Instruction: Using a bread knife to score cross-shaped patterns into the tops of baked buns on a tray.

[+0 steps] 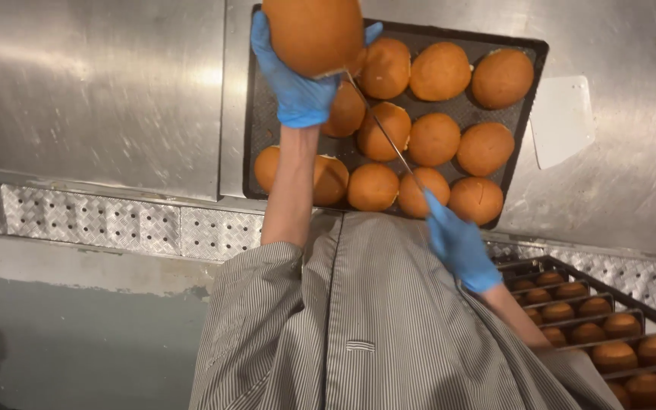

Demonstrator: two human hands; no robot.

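My left hand (298,83) grips a big round bun (314,34), lifted above the dark baking tray (529,76) on the steel bench (93,91). My right hand (457,243) is clenched on a long thin knife (381,129) whose tip meets the bun's underside. I judge the blade could slip toward my gloved palm if it pushes through, or the bun could drop onto the buns below.

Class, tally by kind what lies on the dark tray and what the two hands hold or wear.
Buns on the tray: 12
Bun in the left hand: 1
Knife in the right hand: 1
Blue gloves: 2
Total: 16
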